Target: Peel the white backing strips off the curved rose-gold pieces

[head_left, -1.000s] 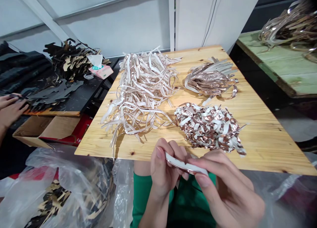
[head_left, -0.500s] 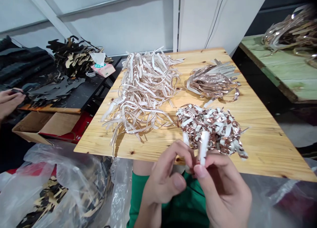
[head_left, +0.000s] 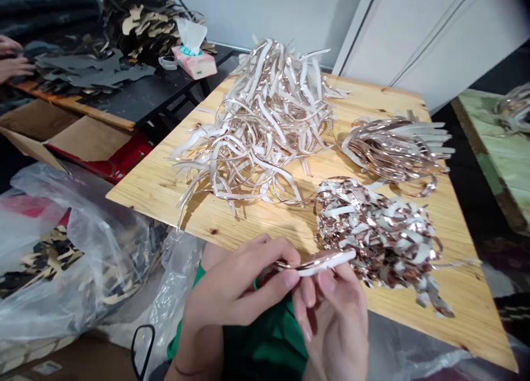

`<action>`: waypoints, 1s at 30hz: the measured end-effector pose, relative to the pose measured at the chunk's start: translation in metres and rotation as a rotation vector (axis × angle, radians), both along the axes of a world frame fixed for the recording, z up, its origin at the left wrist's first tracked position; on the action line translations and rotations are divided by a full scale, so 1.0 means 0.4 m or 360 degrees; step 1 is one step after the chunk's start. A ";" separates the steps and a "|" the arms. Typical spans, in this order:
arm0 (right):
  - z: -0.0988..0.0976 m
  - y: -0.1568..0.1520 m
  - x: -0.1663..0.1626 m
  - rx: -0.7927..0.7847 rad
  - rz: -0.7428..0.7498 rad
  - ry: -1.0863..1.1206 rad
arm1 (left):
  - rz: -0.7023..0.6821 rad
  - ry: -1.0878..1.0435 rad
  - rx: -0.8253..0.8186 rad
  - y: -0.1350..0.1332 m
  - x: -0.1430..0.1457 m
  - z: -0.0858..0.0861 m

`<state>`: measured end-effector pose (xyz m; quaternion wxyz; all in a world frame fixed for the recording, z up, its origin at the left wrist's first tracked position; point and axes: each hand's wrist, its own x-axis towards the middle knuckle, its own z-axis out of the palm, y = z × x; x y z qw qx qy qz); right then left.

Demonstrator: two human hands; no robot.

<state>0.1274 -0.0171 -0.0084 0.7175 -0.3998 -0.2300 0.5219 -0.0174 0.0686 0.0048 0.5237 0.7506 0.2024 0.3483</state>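
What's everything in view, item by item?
Pine table: one, yellow, centre.
Tangled strips: one heap, white and rose-metallic, far side.
Strip bundle: one, rose-metallic, right side.
Short-cut strips: one heap, same colours, near right.
Black table: one, left.
Tissue box: one, pink, on it.
Black-and-tan scraps: one heap, on it.
Grey scraps: one pile, on it.
Cardboard box: one, brown, left.
Plastic bag: one, clear, lower left.
Green board: one, green, far right.
Co-worker's hands: two, top left.
Foil-faced strip: one, white and rose, held.
Left hand, right hand: both on strip, near edge.
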 end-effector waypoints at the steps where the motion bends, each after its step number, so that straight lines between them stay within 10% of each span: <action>1: -0.007 0.001 0.010 0.0034 0.0051 -0.0051 | 0.0027 -0.0058 -0.0067 0.003 0.004 -0.008; 15: -0.006 0.040 -0.007 0.0039 -0.0649 -0.0697 | -0.0035 -0.0394 -0.0193 0.040 0.064 -0.053; 30: -0.022 0.032 0.024 0.0135 -0.0468 -0.0794 | 0.0085 -0.0329 -0.0118 0.036 0.063 -0.036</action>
